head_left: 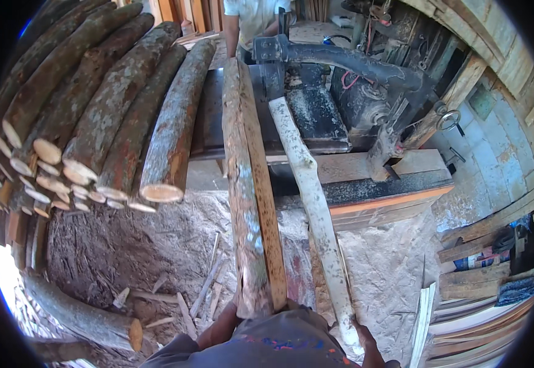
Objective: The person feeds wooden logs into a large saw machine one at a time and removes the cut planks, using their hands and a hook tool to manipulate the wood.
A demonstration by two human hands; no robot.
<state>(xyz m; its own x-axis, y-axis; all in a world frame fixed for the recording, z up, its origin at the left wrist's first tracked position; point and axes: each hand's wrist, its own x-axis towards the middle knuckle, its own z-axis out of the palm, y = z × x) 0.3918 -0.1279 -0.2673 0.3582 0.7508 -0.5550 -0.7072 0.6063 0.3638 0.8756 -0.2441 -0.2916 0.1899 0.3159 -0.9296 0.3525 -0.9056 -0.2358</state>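
Note:
A long bark-covered log (242, 202) with a flat sawn side runs away from my body across the edge of a dark metal saw table. My left hand (229, 319) grips its near end, the fingers partly hidden behind the wood and my shirt. To the right, a pale, crooked length of wood (316, 190) slants from the machine down toward me. My right hand (368, 343) is closed around its near end at my right side. Beyond the log's far end stands another person (258, 24), one arm reaching down beside it.
A tall stack of logs (114, 104) fills the left. The saw machine (365, 80) with its curved metal arm stands at the far right, behind a timber beam (396, 202). Wood scraps (202, 294) and a loose log (89, 313) lie on the floor; sawn strips (481, 325) lie lower right.

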